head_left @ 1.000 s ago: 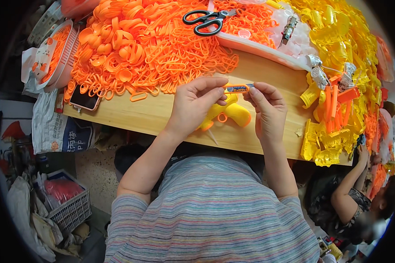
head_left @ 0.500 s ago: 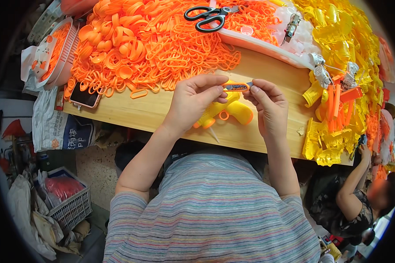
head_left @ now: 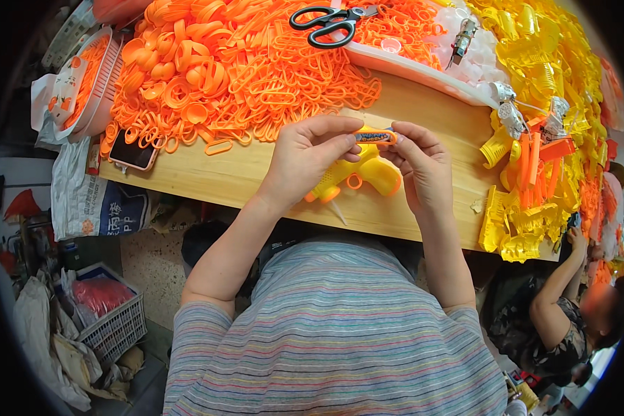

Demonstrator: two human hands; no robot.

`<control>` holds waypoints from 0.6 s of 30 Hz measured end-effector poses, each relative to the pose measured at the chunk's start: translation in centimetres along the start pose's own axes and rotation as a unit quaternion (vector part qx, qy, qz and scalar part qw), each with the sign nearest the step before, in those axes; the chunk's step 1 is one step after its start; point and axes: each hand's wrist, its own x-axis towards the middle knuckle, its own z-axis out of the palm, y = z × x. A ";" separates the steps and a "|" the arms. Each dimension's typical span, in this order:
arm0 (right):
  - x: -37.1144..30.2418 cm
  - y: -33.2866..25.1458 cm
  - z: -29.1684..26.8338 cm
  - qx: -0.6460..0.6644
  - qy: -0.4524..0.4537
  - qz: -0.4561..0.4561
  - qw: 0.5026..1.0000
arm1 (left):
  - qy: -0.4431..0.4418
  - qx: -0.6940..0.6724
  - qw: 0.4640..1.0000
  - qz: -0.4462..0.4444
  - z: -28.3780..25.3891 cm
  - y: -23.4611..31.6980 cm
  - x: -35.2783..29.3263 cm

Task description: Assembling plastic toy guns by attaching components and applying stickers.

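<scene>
Between my two hands is a small orange oval piece [head_left: 377, 137] with a blue printed label along its face. My left hand [head_left: 312, 154] pinches its left end between thumb and fingers. At the opposite end my right hand [head_left: 423, 154] grips it with thumb and forefinger. Just below lies a yellow plastic toy body [head_left: 374, 173] with orange ends, partly covered by my hands. An orange ring [head_left: 354, 182] rests against it, and a thin white stick [head_left: 338, 212] pokes out toward the table's front edge.
Orange loops and cups [head_left: 256, 76] are heaped at the back left, near a phone [head_left: 133, 150]. Black-handled scissors [head_left: 326, 26] lie by a white tray [head_left: 423, 75] of orange parts. Yellow shells [head_left: 534, 76] pile up on the right, with orange-and-silver assemblies [head_left: 537, 142]. Another person [head_left: 555, 319] sits at right.
The orange piece has turned so its labelled face shows more fully. My right hand has shifted slightly left, while the left hand has barely moved.
</scene>
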 end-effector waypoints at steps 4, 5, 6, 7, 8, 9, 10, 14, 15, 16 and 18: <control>-0.1 -0.1 -0.1 -0.001 -0.003 0.001 1.000 | -0.006 0.005 1.000 0.001 -0.1 -0.1 0.1; -0.1 -0.1 -0.1 0.000 -0.003 0.001 1.000 | -0.007 0.006 1.000 0.001 -0.1 -0.1 0.1; -0.1 -0.1 -0.1 0.001 -0.006 0.002 1.000 | -0.007 0.007 1.000 0.002 -0.1 -0.1 0.1; -0.1 -0.1 -0.1 0.001 -0.009 0.003 1.000 | -0.007 0.008 1.000 0.002 -0.1 0.0 0.1; -0.2 -0.2 -0.1 0.002 -0.008 0.003 1.000 | -0.008 0.009 1.000 0.002 -0.1 0.0 0.1; -0.2 -0.2 -0.1 0.004 -0.008 0.003 1.000 | -0.009 0.008 1.000 0.001 -0.1 0.0 0.0; -0.2 -0.3 -0.2 0.005 -0.008 0.004 1.000 | -0.010 0.007 1.000 0.001 -0.1 0.0 0.0; -0.3 -0.3 -0.3 0.027 -0.024 0.000 0.999 | -0.015 0.003 1.000 -0.001 -0.1 0.0 -0.1; -0.3 -0.4 -0.3 0.033 -0.027 0.005 0.999 | -0.014 -0.001 1.000 0.004 -0.1 -0.1 -0.1; -0.3 -0.4 -0.3 0.039 -0.029 0.010 0.999 | -0.013 -0.004 1.000 0.010 -0.2 -0.2 -0.2; -0.2 -0.3 -0.4 0.032 -0.023 0.009 0.999 | -0.014 -0.007 1.000 0.014 -0.1 -0.2 -0.3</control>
